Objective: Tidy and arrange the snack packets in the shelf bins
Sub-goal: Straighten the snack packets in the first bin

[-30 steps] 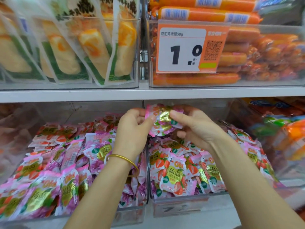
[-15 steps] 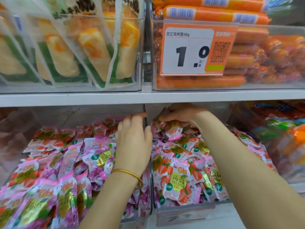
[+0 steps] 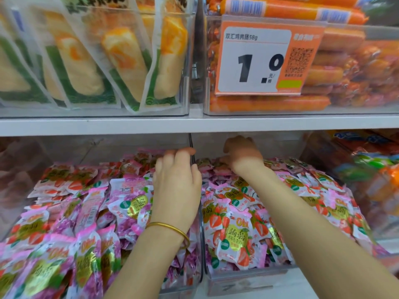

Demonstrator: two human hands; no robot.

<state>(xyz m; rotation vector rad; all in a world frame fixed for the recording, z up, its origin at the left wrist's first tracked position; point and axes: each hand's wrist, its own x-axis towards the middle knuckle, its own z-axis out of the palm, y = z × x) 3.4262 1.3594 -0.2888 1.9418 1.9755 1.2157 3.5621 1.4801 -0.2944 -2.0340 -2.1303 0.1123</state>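
Pink-and-white foil snack packets [image 3: 64, 214] fill the clear plastic bins [image 3: 241, 281] beneath both hands. The left hand [image 3: 177, 188] lies palm down on them, fingers loosely straight, covering what is underneath. The right hand [image 3: 243, 155] reaches deeper; its fingers are hidden, so I cannot tell its grip.

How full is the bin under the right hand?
Quite full: pink packets heap above the front wall of the clear bin, back to the right hand.

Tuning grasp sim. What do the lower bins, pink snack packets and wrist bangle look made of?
Lower bins: clear rigid plastic, likely acrylic; contents show through glossy walls.
Pink snack packets: thin glossy plastic film with gold foil-like print; crinkled, with highlights.
Bangle: polished gold-coloured metal, judging by its sheen; alloy can't be told.
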